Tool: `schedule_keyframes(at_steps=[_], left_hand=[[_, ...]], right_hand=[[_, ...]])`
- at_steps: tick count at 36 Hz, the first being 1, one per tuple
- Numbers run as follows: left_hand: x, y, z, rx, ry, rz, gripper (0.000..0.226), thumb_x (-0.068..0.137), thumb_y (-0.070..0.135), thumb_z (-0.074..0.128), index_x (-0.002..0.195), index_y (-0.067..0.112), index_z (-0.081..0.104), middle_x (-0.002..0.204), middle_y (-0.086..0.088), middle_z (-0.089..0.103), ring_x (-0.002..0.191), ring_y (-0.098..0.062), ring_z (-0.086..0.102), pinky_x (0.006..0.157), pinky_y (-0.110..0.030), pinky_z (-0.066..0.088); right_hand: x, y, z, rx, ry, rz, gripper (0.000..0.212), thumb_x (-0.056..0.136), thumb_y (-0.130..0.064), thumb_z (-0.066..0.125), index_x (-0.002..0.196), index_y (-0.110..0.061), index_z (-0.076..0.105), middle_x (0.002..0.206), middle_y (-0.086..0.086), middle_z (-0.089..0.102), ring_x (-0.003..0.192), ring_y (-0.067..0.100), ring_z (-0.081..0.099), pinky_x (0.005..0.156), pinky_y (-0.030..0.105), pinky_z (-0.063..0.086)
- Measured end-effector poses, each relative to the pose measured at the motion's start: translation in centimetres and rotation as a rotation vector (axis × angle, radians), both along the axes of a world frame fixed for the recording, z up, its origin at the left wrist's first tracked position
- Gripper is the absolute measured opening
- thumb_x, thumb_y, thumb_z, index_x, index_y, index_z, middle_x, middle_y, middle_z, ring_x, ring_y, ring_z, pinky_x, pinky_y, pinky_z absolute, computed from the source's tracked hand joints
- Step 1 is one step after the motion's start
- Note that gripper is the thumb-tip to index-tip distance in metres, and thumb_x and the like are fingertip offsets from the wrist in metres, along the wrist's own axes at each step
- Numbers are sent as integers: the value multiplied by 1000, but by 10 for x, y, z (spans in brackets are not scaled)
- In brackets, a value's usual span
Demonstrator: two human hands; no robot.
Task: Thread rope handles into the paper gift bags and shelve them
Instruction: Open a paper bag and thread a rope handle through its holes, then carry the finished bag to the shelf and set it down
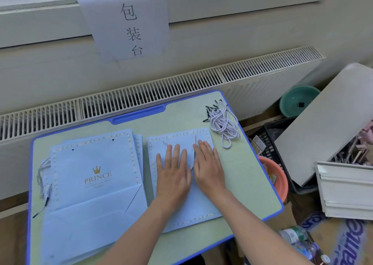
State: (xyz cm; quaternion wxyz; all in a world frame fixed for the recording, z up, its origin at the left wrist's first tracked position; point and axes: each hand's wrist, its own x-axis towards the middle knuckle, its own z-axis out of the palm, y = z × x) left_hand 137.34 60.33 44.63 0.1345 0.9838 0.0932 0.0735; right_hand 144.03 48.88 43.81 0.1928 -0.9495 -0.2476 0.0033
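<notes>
A: So, starting at your left, the loose rope point(43, 176) trails off the bench point(238, 176) edge beside the stack of bags point(94, 184), whose top bag shows two bare holes, so no handle is showing through them.

B: And the bag under your hands?

A: That flat bag point(201, 208) lies mid-bench, and the threaded handle point(194, 153) loops down its face between your hands. Your left hand point(173, 176) and right hand point(209, 167) both lie flat on it, fingers straight and pressing, gripping nothing.

B: What's left?

A: Plenty, I'd judge. The rope bundle point(222, 123) sits at the far right corner, near that bag, still to be used. I can't tell whether this bag's other side is threaded. No shelf is in sight, so shelving seems not yet started.
</notes>
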Motion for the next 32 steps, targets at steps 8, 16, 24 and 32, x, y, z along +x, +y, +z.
schedule_keyframes(at_steps=[8,16,24,32], left_hand=[[-24,-14,-9,-35,181,0,59,91,38,37,142,9,36,147,-17,45,140,-33,30,108,-61,22],[-24,-17,-4,-67,260,7,59,89,36,36,142,10,37,147,-17,45,140,-33,31,110,-62,18],[-16,-17,3,-102,415,-9,56,84,34,35,133,7,41,137,-20,53,131,-36,38,94,-70,38],[-6,0,49,-195,456,-32,69,95,21,44,154,20,10,161,-8,-4,149,-27,2,116,-51,18]], right_hand=[[4,-2,-5,38,11,36,47,95,-21,33,132,-6,57,142,10,53,135,25,46,114,41,22],[-2,-22,-8,160,-95,-45,41,88,-12,37,118,-2,63,129,18,58,124,30,47,104,51,41],[-9,-14,12,-58,-28,-266,41,78,-19,50,118,-11,60,120,13,60,106,33,58,80,42,49],[25,-8,59,327,563,-544,26,96,-21,55,108,1,60,104,15,66,100,34,58,79,37,43]])
